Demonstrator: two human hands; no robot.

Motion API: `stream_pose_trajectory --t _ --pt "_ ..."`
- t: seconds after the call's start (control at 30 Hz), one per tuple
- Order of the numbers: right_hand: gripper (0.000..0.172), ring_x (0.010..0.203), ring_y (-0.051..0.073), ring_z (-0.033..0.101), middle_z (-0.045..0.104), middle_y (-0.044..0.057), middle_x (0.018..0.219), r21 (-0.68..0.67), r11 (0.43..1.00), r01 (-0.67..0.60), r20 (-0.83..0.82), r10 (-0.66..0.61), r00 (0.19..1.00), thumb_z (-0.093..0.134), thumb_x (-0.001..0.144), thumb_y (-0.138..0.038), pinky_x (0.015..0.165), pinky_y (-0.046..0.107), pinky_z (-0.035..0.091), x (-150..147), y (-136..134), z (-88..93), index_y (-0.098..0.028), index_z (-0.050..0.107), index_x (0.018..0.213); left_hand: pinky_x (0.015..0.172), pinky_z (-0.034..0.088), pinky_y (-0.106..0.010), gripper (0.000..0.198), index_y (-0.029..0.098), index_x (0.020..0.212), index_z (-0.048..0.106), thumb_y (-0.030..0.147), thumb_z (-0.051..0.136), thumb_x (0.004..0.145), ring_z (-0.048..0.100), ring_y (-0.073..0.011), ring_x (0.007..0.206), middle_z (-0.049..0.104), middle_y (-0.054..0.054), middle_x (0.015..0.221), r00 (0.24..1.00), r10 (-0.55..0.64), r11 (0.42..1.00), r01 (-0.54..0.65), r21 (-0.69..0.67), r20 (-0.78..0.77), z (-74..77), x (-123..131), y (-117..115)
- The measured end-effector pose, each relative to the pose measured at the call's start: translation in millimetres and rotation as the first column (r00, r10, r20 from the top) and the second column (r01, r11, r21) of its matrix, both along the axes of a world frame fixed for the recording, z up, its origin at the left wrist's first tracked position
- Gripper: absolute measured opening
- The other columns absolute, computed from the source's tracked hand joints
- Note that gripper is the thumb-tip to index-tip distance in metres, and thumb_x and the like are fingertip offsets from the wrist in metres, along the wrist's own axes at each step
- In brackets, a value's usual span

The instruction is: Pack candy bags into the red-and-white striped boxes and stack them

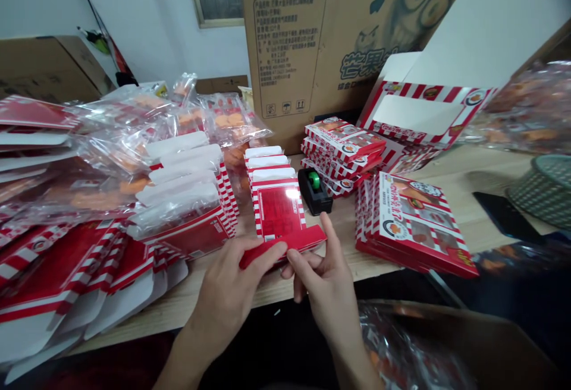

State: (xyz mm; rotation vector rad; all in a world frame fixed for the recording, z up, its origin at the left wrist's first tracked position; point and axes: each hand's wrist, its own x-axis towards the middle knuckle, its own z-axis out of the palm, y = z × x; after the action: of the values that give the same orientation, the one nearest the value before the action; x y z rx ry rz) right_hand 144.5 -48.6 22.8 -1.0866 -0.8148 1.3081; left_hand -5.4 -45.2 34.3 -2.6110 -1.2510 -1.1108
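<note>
The left grip [227, 298] and the right grip [323, 280] are pressed together and pinch the red flap of a striped carton [279, 214] from both sides. This carton is on the bench [446, 185] near its front edge, just beside a tape dispenser [314, 191].

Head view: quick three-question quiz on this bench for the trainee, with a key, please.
1. True or false: the black tape dispenser stands to the right of the stack of printed boxes.
2. What colour is the tape roll in the dispenser? A green, B red, C white.
3. What is the left hand holding?

Key: 1 false, it stands to the left of the stack; 2 A; 3 the red flap of the striped box.
</note>
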Motion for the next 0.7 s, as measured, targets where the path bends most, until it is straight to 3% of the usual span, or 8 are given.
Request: stream_pose_trajectory --t 0.17,0.27,0.37,0.43,0.47,0.53,0.6,0.7 --pt "0.086 0.038 0.010 0.049 0.062 -0.005 0.053 -0.023 0.999 -0.032 0.064 0.033 0.997 0.068 0.073 -0.040 0.035 0.016 0.039 7.6 -0.9 -4.8 -0.019 0.019 0.140 0.064 0.051 -0.035 0.038 0.026 0.125 0.051 0.018 0.041 0.088 0.058 -0.0213 0.077 0.059 -0.007 0.088 0.960 -0.007 0.999 -0.002 -0.032 -0.281 17.6 6.0 1.6" --pt "0.072 0.043 0.011 0.052 0.056 -0.008 0.049 0.034 0.999 -0.002 0.301 -0.009 0.953 0.067 0.073 -0.039 0.040 0.019 0.042 16.4 -0.6 -13.3 -0.020 0.033 0.134 0.066 0.051 -0.037 0.037 0.022 0.124 0.051 0.019 0.045 0.087 0.058 -0.0223 0.078 0.061 -0.007 0.088 0.958 0.003 1.000 -0.006 -0.009 -0.287 15.3 11.4 5.0" --pt "0.055 0.048 0.011 0.052 0.054 -0.006 0.054 0.204 0.979 -0.013 0.652 -0.126 0.748 0.068 0.074 -0.033 0.049 0.022 0.045 33.4 0.4 -18.0 -0.024 0.047 0.125 0.067 0.051 -0.033 0.030 0.015 0.118 0.051 0.021 0.045 0.089 0.060 -0.0208 0.078 0.064 -0.008 0.088 0.971 0.023 0.998 -0.010 0.058 -0.236 8.1 11.9 8.8" --pt "0.046 0.053 0.011 0.053 0.060 0.000 0.072 0.320 0.945 -0.062 0.761 -0.217 0.612 0.070 0.073 -0.031 0.053 0.024 0.047 47.6 0.1 -16.0 -0.025 0.055 0.117 0.067 0.051 -0.030 0.025 0.012 0.111 0.053 0.025 0.045 0.090 0.061 -0.0189 0.077 0.065 -0.008 0.086 0.982 0.017 0.995 0.003 0.102 -0.190 5.2 10.9 8.6" --pt "0.041 0.055 0.011 0.054 0.061 0.003 0.084 0.360 0.927 -0.106 0.772 -0.233 0.591 0.070 0.074 -0.031 0.053 0.024 0.048 54.8 -0.7 -13.5 -0.025 0.057 0.113 0.067 0.051 -0.029 0.024 0.012 0.107 0.054 0.027 0.045 0.091 0.061 -0.0178 0.076 0.066 -0.007 0.085 0.985 0.003 0.992 0.018 0.123 -0.171 5.3 10.7 6.9" --pt "0.033 0.062 0.012 0.059 0.060 0.006 0.102 0.403 0.890 -0.214 0.760 -0.195 0.620 0.067 0.076 -0.030 0.056 0.023 0.051 68.4 -4.6 -6.3 -0.025 0.057 0.107 0.066 0.050 -0.028 0.022 0.015 0.107 0.055 0.026 0.042 0.092 0.061 -0.0169 0.077 0.066 -0.006 0.085 0.982 -0.041 0.983 0.072 0.167 -0.186 10.0 12.1 -0.3" --pt "0.030 0.075 0.015 0.064 0.063 0.005 0.102 0.432 0.850 -0.301 0.732 -0.135 0.668 0.065 0.079 -0.028 0.063 0.023 0.053 80.6 -12.7 2.7 -0.027 0.055 0.107 0.067 0.049 -0.029 0.027 0.019 0.113 0.056 0.020 0.036 0.094 0.062 -0.0182 0.079 0.066 -0.006 0.087 0.965 -0.076 0.965 0.134 0.225 -0.251 20.5 15.5 -11.2" --pt "0.033 0.090 0.017 0.065 0.067 0.002 0.099 0.539 0.781 -0.315 0.668 -0.170 0.724 0.064 0.080 -0.023 0.076 0.026 0.053 98.2 -32.5 18.1 -0.030 0.053 0.110 0.073 0.047 -0.034 0.031 0.023 0.116 0.057 0.016 0.040 0.091 0.061 -0.0208 0.083 0.066 -0.006 0.090 0.954 -0.101 0.929 0.192 0.317 -0.282 40.7 21.4 -25.3"
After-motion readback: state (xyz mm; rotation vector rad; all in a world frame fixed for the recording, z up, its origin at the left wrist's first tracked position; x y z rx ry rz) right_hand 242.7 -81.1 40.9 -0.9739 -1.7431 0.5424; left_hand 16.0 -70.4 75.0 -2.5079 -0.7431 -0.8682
